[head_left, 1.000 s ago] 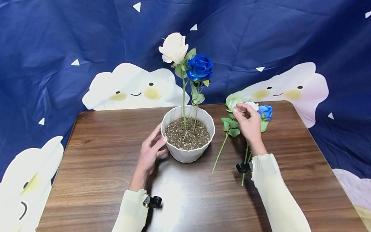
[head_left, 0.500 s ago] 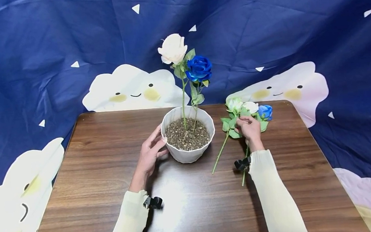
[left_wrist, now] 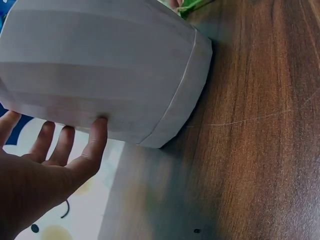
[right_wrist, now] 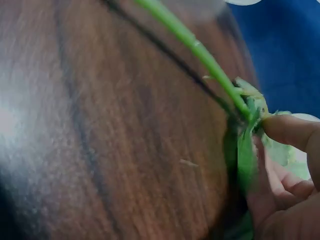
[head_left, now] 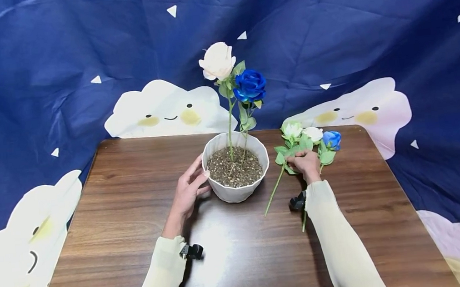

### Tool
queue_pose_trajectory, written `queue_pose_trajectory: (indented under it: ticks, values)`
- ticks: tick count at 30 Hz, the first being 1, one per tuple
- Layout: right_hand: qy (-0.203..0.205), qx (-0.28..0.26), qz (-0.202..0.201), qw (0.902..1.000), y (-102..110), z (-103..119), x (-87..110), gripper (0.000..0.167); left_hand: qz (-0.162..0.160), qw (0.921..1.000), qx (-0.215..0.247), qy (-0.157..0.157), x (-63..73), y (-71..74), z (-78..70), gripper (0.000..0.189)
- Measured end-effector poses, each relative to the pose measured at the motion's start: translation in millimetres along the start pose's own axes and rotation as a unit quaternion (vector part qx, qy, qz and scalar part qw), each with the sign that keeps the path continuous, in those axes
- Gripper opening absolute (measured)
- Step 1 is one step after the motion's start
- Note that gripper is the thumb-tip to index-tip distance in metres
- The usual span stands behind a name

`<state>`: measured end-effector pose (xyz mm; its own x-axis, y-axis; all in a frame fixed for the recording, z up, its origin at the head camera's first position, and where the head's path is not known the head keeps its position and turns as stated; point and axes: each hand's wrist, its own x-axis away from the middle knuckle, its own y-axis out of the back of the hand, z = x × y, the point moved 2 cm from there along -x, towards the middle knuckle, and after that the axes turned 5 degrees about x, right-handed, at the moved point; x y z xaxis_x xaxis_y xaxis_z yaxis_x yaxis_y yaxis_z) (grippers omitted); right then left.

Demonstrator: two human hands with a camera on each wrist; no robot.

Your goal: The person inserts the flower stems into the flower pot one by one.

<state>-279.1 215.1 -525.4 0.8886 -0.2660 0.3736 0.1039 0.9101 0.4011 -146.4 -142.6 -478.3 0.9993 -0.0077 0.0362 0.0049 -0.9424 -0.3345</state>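
Note:
A white faceted flowerpot filled with soil stands near the table's far side. Upright in the soil are a cream-white rose and a deep blue rose. My left hand rests its fingertips against the pot's left side, fingers spread; the left wrist view shows them touching the wall. To the right of the pot, my right hand pinches the leafy stem of a greenish-white rose between thumb and finger. Leaves partly hide that grip.
Beside that rose lie a white rose and a lighter blue rose, their stems partly under my right forearm. The brown wooden table ends at a dark blue cloth printed with smiling clouds.
My right hand has come down and nearer from above the flower heads to the greenish-white rose's stem, and now pinches it. The left hand stays against the pot.

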Motion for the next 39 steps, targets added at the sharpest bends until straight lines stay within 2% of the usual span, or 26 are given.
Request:
queue_pose_trajectory:
  ticks: [3, 6, 10, 12, 15, 20, 22, 25, 31, 36, 39]
  values:
    - [-0.006, 0.029, 0.0, 0.9996, 1.5, -1.7, -0.7, 0.024, 0.003, 1.0, 0.002, 0.006, 1.1, -1.2, 1.3, 0.061]
    - [-0.011, 0.057, 0.017, 0.9981, 2.3, -0.8, -1.8, 0.022, 0.0, 1.0, 0.0, 0.006, 1.0, -1.3, 1.0, 0.061]
    - [-0.019, 0.063, 0.041, 0.9969, 2.9, 1.6, -2.9, 0.023, -0.005, 1.0, -0.003, 0.001, 0.0, -1.3, -1.5, 0.06]
    - [-0.021, 0.044, 0.051, 0.9975, 3.1, 2.0, -2.9, 0.021, -0.006, 1.0, -0.002, 0.002, -0.4, -1.7, -2.4, 0.06]
    - [-0.018, -0.016, 0.075, 0.9969, 2.0, 3.1, -1.8, 0.017, -0.01, 0.9999, -0.001, 0.007, -0.2, -1.8, -2.8, 0.059]
    - [-0.013, -0.11, 0.105, 0.9883, 2.6, 8.0, 1.9, 0.006, -0.011, 0.9999, -0.002, 0.01, 0.1, -2.0, -2.5, 0.059]
    - [-0.004, -0.144, 0.105, 0.984, 4.9, 11.5, 4.0, 0.007, -0.01, 0.9999, -0.001, 0.01, 0.4, -2.1, -2.3, 0.059]
    - [0.012, -0.2, 0.108, 0.9738, 9.7, 17.8, 7.8, 0.014, -0.008, 0.9999, -0.001, 0.008, 0.7, -2.0, -2.2, 0.06]
    - [0.031, -0.301, 0.109, 0.9469, 21.0, 29.5, 13.5, 0.025, -0.002, 1.0, 0.0, -0.001, 0.6, -1.1, -2.7, 0.06]
    - [0.037, -0.354, 0.101, 0.9289, 28.9, 39.3, 18.5, 0.024, 0.001, 1.0, -0.003, -0.001, 0.4, -0.5, -2.5, 0.06]
    - [0.045, -0.369, 0.092, 0.9239, 32.2, 46.5, 22.2, 0.022, 0.0, 1.0, -0.002, 0.001, 0.5, -0.4, -2.1, 0.06]
